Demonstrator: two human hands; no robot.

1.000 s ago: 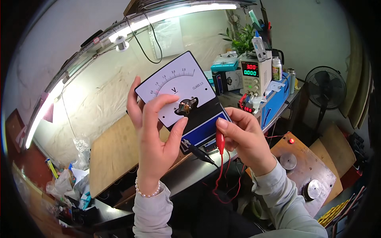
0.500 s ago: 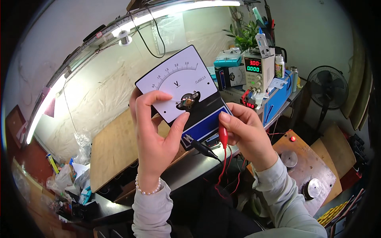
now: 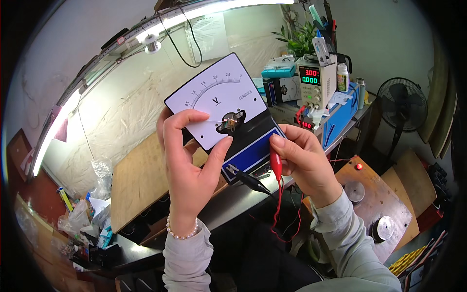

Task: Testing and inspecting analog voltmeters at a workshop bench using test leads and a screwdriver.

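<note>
An uncovered analog voltmeter [image 3: 221,80] is tilted in the air between my hands, its white scale plate and central movement exposed. My left hand [image 3: 187,165] grips it at the left edge, the index fingertip by the thin needle and the thumb near the movement. A blue panel [image 3: 253,151] runs along its lower edge. At that panel's right end, my right hand [image 3: 304,158] pinches a red alligator clip [image 3: 276,164] against the meter. A black alligator clip [image 3: 250,181] is attached at the lower left corner, touched by neither hand. Fingers behind the meter are hidden.
A bench power supply [image 3: 316,90] with lit digits stands at the back right, beside a boxed meter [image 3: 287,90]. A wooden board [image 3: 141,180] lies on the left bench. At right are a metal-topped fixture [image 3: 374,204] with a lit red lamp and a fan [image 3: 401,107].
The red lead below the clip has swung right. Both hands and the meter have shifted only slightly, with their grips unchanged.
</note>
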